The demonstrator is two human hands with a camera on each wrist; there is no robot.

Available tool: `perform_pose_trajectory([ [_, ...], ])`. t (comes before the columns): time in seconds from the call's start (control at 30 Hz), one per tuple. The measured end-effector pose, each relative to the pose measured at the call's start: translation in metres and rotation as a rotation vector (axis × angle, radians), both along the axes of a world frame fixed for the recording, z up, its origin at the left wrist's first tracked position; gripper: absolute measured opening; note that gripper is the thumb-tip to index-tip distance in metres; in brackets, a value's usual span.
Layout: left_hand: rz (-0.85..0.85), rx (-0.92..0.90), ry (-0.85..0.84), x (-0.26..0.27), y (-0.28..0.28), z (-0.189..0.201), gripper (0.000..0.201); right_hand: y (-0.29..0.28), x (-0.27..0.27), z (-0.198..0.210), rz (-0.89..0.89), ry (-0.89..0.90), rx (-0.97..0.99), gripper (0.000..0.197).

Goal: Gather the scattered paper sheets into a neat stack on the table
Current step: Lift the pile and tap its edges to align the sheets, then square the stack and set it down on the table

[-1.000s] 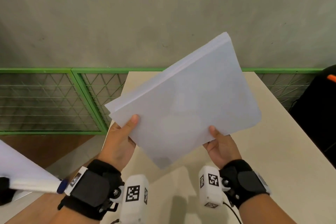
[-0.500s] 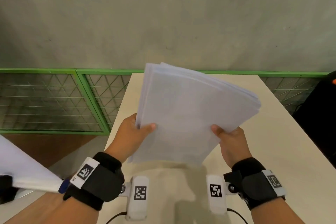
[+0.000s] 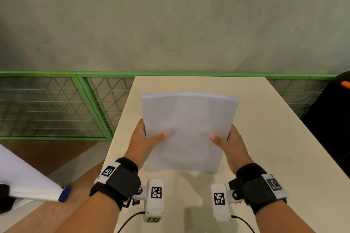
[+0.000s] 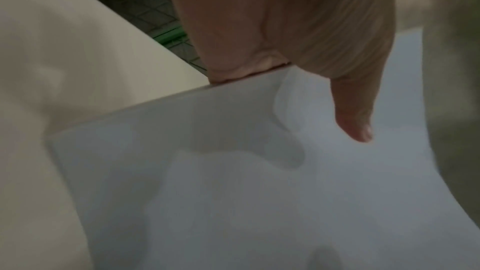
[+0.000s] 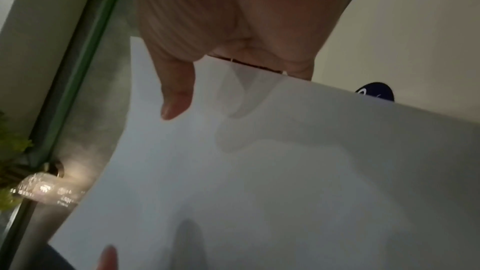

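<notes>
A stack of white paper sheets (image 3: 187, 130) stands tilted over the beige table (image 3: 280, 138), its lower edge close to the tabletop. My left hand (image 3: 145, 138) grips the stack's left side, thumb on the front face. My right hand (image 3: 227, 142) grips the right side the same way. The left wrist view shows the left thumb (image 4: 355, 118) lying on the paper stack (image 4: 259, 192), the other fingers hidden behind it. The right wrist view shows the right thumb (image 5: 176, 98) pressed on the paper stack (image 5: 259, 171). The sheets' top edges look evened.
A green mesh railing (image 3: 56, 104) runs behind and left of the table, with a grey wall beyond. A black bag with an orange tab (image 3: 331, 119) sits at the right. A white sheet and a blue-capped object (image 3: 64, 194) lie at lower left.
The stack has swung from a diagonal tilt to square and upright in front of me and has come down toward the table. Both hands shifted to its left and right sides.
</notes>
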State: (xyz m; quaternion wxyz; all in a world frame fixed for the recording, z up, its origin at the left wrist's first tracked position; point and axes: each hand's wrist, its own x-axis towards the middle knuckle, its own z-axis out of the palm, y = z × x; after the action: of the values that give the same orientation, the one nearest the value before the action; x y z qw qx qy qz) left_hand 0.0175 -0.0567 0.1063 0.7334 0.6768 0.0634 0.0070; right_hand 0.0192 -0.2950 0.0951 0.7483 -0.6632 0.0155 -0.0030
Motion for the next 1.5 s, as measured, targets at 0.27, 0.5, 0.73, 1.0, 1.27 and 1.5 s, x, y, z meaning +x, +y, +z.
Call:
perform_pose_trajectory([
  [0.27, 0.033, -0.001, -0.026, 0.003, -0.006, -0.003, 0.031, 0.003, 0.001, 0.001, -0.120, 0.010, -0.045, 0.030],
  [0.5, 0.070, -0.051, -0.181, -0.005, -0.005, 0.013, 0.056, -0.004, -0.004, 0.015, -0.069, -0.141, -0.027, 0.040],
  [0.73, 0.085, -0.092, -0.230, -0.002, -0.008, 0.021, 0.067, 0.000, -0.006, 0.027, -0.085, -0.194, -0.093, 0.068],
  [1.0, 0.051, -0.062, -0.156, -0.004, -0.003, 0.009, 0.069, -0.001, -0.007, 0.015, -0.023, -0.103, -0.008, 0.057],
  [1.27, -0.005, -0.076, -0.067, -0.006, -0.002, -0.005, 0.060, -0.001, -0.005, -0.001, 0.004, 0.010, 0.020, 0.029],
  [1.5, 0.116, -0.073, -0.161, -0.007, -0.009, 0.037, 0.045, 0.002, -0.004, 0.031, -0.126, -0.209, -0.060, 0.041],
])
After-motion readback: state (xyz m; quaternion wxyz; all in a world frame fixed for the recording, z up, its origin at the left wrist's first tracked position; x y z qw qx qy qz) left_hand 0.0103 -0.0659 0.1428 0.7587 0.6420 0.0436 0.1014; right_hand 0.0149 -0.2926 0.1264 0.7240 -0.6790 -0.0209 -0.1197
